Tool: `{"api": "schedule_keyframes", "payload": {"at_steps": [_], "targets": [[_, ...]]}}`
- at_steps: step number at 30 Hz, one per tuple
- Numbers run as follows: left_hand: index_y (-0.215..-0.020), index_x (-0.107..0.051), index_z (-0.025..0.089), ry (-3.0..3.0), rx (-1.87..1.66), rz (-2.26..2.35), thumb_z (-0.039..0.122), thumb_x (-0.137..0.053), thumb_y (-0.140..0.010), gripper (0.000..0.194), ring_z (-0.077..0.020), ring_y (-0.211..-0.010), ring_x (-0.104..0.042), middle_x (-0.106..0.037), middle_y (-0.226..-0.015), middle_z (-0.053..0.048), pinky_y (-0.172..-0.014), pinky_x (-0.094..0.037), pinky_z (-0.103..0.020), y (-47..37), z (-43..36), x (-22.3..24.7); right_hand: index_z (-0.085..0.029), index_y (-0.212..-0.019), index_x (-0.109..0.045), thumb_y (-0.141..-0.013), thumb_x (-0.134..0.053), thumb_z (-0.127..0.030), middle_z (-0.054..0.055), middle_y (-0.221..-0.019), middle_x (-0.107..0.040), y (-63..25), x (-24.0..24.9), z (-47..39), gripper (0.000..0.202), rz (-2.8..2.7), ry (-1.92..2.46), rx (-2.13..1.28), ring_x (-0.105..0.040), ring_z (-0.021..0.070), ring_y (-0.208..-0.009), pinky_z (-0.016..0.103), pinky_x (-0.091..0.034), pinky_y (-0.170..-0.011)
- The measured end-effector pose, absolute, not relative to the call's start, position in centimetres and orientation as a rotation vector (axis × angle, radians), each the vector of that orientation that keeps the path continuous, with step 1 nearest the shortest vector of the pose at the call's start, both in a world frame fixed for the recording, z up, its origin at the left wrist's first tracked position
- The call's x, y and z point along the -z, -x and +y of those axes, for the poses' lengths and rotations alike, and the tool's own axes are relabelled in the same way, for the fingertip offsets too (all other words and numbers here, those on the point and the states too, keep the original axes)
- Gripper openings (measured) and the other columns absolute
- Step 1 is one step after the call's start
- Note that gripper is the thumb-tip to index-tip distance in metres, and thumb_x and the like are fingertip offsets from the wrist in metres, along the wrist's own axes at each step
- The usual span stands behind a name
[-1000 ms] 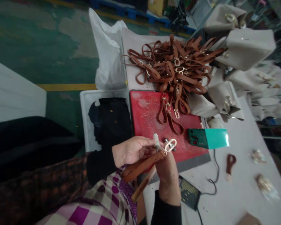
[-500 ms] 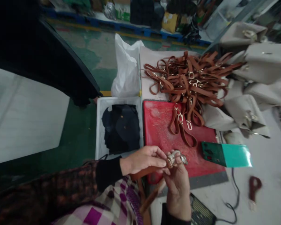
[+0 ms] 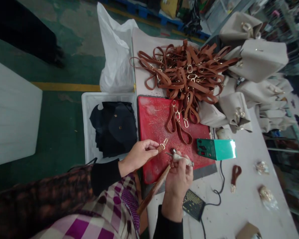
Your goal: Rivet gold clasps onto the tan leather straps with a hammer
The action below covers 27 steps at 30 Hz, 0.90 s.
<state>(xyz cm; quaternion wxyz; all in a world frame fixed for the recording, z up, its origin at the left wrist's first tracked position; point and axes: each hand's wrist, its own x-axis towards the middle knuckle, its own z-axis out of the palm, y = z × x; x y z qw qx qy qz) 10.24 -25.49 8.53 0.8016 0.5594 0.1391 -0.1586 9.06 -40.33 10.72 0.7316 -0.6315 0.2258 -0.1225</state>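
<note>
My left hand [image 3: 141, 155] pinches a brown leather strap [image 3: 160, 149] near its end, where a gold-coloured clasp [image 3: 165, 141] points up and away over the red board [image 3: 151, 124]. My right hand [image 3: 178, 177] is closed around a small tool wrapped in something whitish [image 3: 181, 159]. A thin metal tip sticks out of that tool toward the clasp, without touching it. A round metal knob lies close by; whether it belongs to the tool I cannot tell. A long brown piece [image 3: 154, 191] slants down from my right hand toward my lap.
Brown straps [image 3: 189, 78] lie heaped behind the board, with beige bags [image 3: 260, 59] to their right. A green box [image 3: 216, 148] stands on the board's right edge, near a dark corded pad [image 3: 193, 204]. Left is a white bin [image 3: 84, 126] of dark pieces; another person's dark-clothed leg [image 3: 27, 36] shows beyond.
My hands have come apart; they were together at the metal parts. The clasp now shows clear of my right hand. The view has shifted right, and the other person appears farther left.
</note>
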Motion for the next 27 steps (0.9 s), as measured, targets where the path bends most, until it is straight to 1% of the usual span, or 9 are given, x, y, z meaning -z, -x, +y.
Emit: {"api": "schedule_keyframes", "payload": {"at_steps": [3, 6, 8, 10, 12, 15, 17, 22, 27], "targets": [[-0.099, -0.068, 0.014, -1.305, 0.338, 0.258, 0.017, -0.063, -0.081, 0.019, -0.0174, -0.078, -0.066, -0.072, -0.086, -0.006, -0.075, -0.05, -0.029, -10.6, -26.3, -6.7, -0.017, -0.104, -0.056, -0.088, -0.061, -0.034, 0.009, -0.107, -0.067, -8.4, -10.5, -39.5, 0.023, 0.363, 1.732, 0.376, -0.066, 0.0176, -0.094, 0.034, -0.055, -0.08], [-0.099, -0.067, 0.017, -1.406, 0.284, 0.189, 0.012, -0.06, -0.083, 0.018, -0.0167, -0.083, -0.066, -0.071, -0.091, -0.004, -0.081, -0.05, -0.029, -10.4, -26.5, -6.0, -0.016, -0.102, -0.055, -0.091, -0.056, -0.032, 0.011, -0.104, -0.068, -8.1, -10.0, -39.3, 0.02, 0.196, 2.043, 0.445, -0.066, 0.018, -0.093, 0.036, -0.055, -0.081], [-0.097, -0.065, 0.018, -1.637, 0.195, 0.056, 0.01, -0.058, -0.085, 0.016, -0.0162, -0.084, -0.064, -0.068, -0.094, -0.004, -0.081, -0.049, -0.029, -10.2, -26.3, -6.0, -0.016, -0.102, -0.055, -0.092, -0.054, -0.029, 0.011, -0.102, -0.068, -7.9, -9.7, -39.3, 0.017, 0.127, 2.161, 0.473, -0.067, 0.0173, -0.091, 0.035, -0.055, -0.082], [-0.095, -0.064, 0.017, -1.928, 0.1, -0.109, 0.01, -0.056, -0.088, 0.012, -0.0172, -0.083, -0.061, -0.065, -0.092, -0.004, -0.079, -0.048, -0.03, -10.0, -25.9, -6.0, -0.016, -0.103, -0.055, -0.092, -0.054, -0.027, 0.011, -0.102, -0.068, -7.8, -9.3, -39.6, 0.015, 0.119, 2.197, 0.474, -0.067, 0.0165, -0.09, 0.034, -0.055, -0.082], [-0.094, -0.063, 0.015, -2.151, 0.035, -0.231, 0.014, -0.054, -0.092, 0.01, -0.019, -0.085, -0.058, -0.064, -0.09, -0.005, -0.08, -0.047, -0.032, -10.0, -25.5, -5.9, -0.016, -0.104, -0.054, -0.092, -0.054, -0.026, 0.01, -0.102, -0.067, -7.6, -9.0, -39.9, 0.015, 0.13, 2.19, 0.466, -0.068, 0.0158, -0.087, 0.033, -0.055, -0.08], [-0.091, -0.065, 0.014, -2.318, -0.049, -0.358, 0.021, -0.049, -0.096, 0.018, -0.0193, -0.082, -0.054, -0.063, -0.086, -0.006, -0.08, -0.046, -0.033, -10.2, -25.0, -5.4, -0.016, -0.105, -0.054, -0.092, -0.055, -0.026, 0.01, -0.102, -0.068, -7.3, -8.6, -40.2, 0.016, 0.145, 2.18, 0.452, -0.068, 0.0159, -0.086, 0.033, -0.055, -0.081], [-0.088, -0.065, 0.014, -2.344, -0.09, -0.396, 0.022, -0.046, -0.098, 0.023, -0.0183, -0.078, -0.053, -0.063, -0.082, -0.005, -0.077, -0.045, -0.032, -10.3, -24.8, -5.0, -0.016, -0.105, -0.054, -0.092, -0.056, -0.026, 0.01, -0.102, -0.068, -7.0, -8.3, -40.3, 0.016, 0.155, 2.194, 0.438, -0.068, 0.0166, -0.087, 0.035, -0.055, -0.083], [-0.083, -0.065, 0.015, -2.32, -0.101, -0.363, 0.021, -0.049, -0.096, 0.021, -0.0168, -0.075, -0.051, -0.062, -0.079, -0.004, -0.075, -0.043, -0.031, -10.4, -24.9, -4.5, -0.017, -0.107, -0.052, -0.093, -0.054, -0.025, 0.01, -0.104, -0.067, -6.5, -7.6, -40.2, 0.017, 0.106, 2.212, 0.433, -0.067, 0.0189, -0.094, 0.044, -0.052, -0.09], [-0.082, -0.065, 0.015, -2.301, -0.106, -0.372, 0.019, -0.048, -0.095, 0.022, -0.0166, -0.073, -0.051, -0.063, -0.077, -0.004, -0.074, -0.043, -0.031, -10.5, -25.0, -4.5, -0.017, -0.107, -0.053, -0.092, -0.056, -0.022, 0.01, -0.104, -0.067, -6.7, -7.0, -40.0, 0.016, 0.032, 2.314, 0.442, -0.066, 0.0187, -0.096, 0.042, -0.052, -0.09]]}}
